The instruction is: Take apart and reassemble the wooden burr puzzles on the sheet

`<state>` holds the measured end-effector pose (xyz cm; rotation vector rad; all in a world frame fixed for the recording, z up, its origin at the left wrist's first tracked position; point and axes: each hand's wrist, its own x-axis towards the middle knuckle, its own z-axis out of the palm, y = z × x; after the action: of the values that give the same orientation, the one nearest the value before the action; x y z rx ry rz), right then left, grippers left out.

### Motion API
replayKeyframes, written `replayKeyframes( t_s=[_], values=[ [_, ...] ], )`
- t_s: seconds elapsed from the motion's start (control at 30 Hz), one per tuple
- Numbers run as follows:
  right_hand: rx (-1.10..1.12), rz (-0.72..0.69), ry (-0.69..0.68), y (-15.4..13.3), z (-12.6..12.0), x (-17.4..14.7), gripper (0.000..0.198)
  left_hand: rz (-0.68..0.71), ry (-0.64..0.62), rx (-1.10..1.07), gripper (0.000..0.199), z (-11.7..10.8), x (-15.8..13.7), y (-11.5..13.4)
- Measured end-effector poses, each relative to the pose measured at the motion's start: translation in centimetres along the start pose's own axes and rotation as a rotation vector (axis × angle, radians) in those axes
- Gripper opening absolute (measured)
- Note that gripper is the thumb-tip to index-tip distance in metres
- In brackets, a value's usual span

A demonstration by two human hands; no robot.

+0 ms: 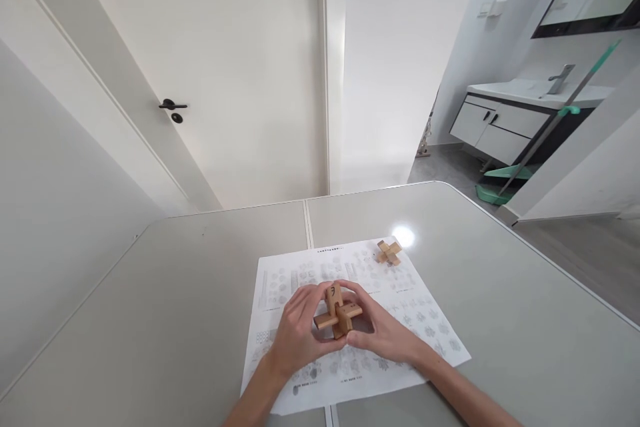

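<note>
Between my two hands is a wooden burr puzzle (343,320) of interlocking bars, with a dark mark on its upright bar. My left hand (300,327) curls round its left side, thumb low and fingers at the top. From the right, my right hand (377,327) grips it the same way, its thumb near the bottom. Under both hands lies a printed paper sheet (285,397) with rows of small grey diagrams. A second, smaller wooden puzzle (389,252) of crossed bars rests on the sheet's far right corner.
The grey table (165,320) has a seam running down its middle. Beyond its far edge stands a white door (250,67) with a black handle (173,105). At the right are a sink cabinet (500,123) and a green long-handled dustpan (495,195).
</note>
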<state>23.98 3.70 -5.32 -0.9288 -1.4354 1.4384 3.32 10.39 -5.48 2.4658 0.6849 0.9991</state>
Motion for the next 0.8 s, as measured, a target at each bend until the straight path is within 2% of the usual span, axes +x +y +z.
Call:
replayKeyframes(
  t_s=[0.13, 0.2, 0.3, 0.4, 0.5, 0.57, 0.67, 0.8],
  values=[
    [0.08, 0.057, -0.005, 0.1, -0.3, 0.1, 0.077, -0.05, -0.013, 0.009, 0.081, -0.3, 0.0, 0.1],
    [0.037, 0.051, 0.079, 0.5, -1.0, 0.1, 0.069, -0.128, 0.035, 0.018, 0.082, -0.6, 0.0, -0.2],
    [-0.069, 0.002, 0.27, 1.2, -1.9, 0.2, 0.053, -0.283, 0.176, 0.029, 0.086, -1.1, 0.1, -0.7],
    [-0.345, -0.015, 0.397, 1.9, -2.1, 0.3, 0.055, -0.453, 0.263, -0.054, 0.087, -1.4, 0.4, -0.8],
    [-0.659, -0.117, 0.318, 2.3, -1.6, 0.4, 0.067, -0.509, 0.218, -0.171, 0.085, -1.3, 0.6, -0.5],
    [-0.753, -0.176, 0.245, 2.3, -1.3, 0.5, 0.068, -0.506, 0.167, -0.197, 0.086, -1.0, 0.6, -0.2],
    [-0.714, -0.2, 0.24, 1.8, -1.2, 0.5, 0.057, -0.505, 0.09, -0.212, 0.088, -0.5, 0.4, 0.0],
    [-0.513, -0.144, 0.273, 1.1, -1.2, 0.3, 0.03, -0.519, -0.015, -0.261, 0.09, -0.2, 0.2, 0.0]
  ],
)
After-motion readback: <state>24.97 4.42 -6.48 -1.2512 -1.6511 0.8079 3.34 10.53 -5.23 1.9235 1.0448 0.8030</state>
